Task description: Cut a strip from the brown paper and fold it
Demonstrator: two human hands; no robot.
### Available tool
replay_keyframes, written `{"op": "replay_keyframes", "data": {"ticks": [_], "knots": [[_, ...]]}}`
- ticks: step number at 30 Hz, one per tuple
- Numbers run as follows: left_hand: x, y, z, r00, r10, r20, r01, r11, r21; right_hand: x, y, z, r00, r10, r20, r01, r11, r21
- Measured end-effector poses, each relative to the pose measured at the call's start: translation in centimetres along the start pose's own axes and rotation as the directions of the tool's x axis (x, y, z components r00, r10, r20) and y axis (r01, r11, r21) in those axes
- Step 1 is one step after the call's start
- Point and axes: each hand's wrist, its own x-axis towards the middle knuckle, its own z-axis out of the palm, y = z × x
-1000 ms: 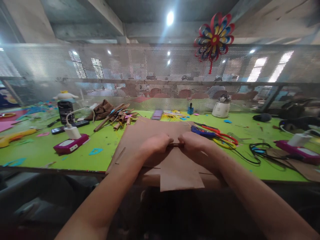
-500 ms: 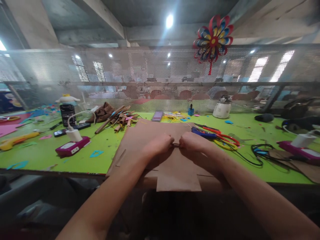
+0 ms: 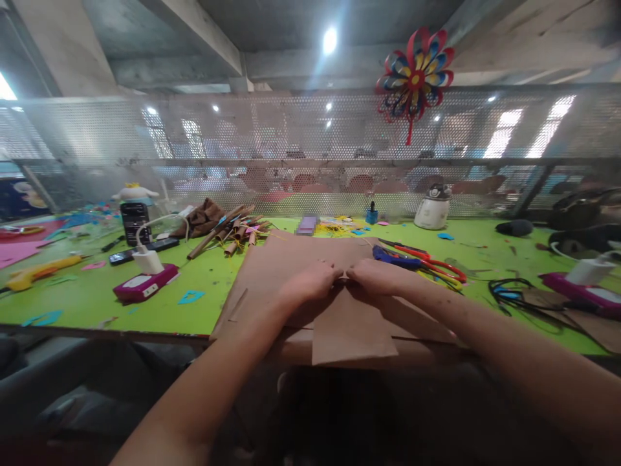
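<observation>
A strip of brown paper [image 3: 353, 333] lies over a larger brown paper sheet [image 3: 272, 259], its near end overhanging the table edge. My left hand [image 3: 317, 279] pinches the strip's far end, fingers bent and pressed down. Close beside it, my right hand [image 3: 373, 276] pinches the same end from the other side. Between the fingertips the paper's edge looks folded or rolled, though the fingers hide most of it. Just beyond my right hand are blue-handled scissors [image 3: 398, 259] and red-handled scissors [image 3: 439, 266].
Left of the sheet sit a purple power strip [image 3: 145, 285] with a white plug, a yellow glue gun [image 3: 46, 272] and several brown paper rolls [image 3: 237, 233]. A white jug [image 3: 433, 210] stands at the back. Black cables [image 3: 514, 294] and another purple power strip [image 3: 577, 288] lie right.
My hands have come closer together at the strip's far end. The strip's near end has shifted slightly right and away from me.
</observation>
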Motion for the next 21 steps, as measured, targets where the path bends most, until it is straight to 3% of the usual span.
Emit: {"op": "replay_keyframes", "data": {"ticks": [5,13,16,21], "knots": [[-0.5,0.6,-0.5,1.000,0.017,-0.007,-0.016,0.995,0.093,-0.6,0.6,1.0,1.000,0.026,-0.007,-0.026,0.999,0.040],[-0.1,-0.1,-0.1,0.999,0.038,-0.038,-0.033,0.992,0.118,-1.8,0.5,2.6,0.982,-0.049,-0.185,0.045,0.999,-0.024],[0.4,-0.9,-0.3,1.000,-0.024,-0.017,0.024,0.999,0.025,-2.2,0.6,2.9,0.974,0.009,-0.225,-0.008,1.000,0.002],[1.1,-2.5,-1.3,0.992,-0.116,0.057,0.128,0.942,-0.309,-1.9,-0.4,2.3,0.955,0.078,-0.286,-0.049,0.993,0.105]]}}
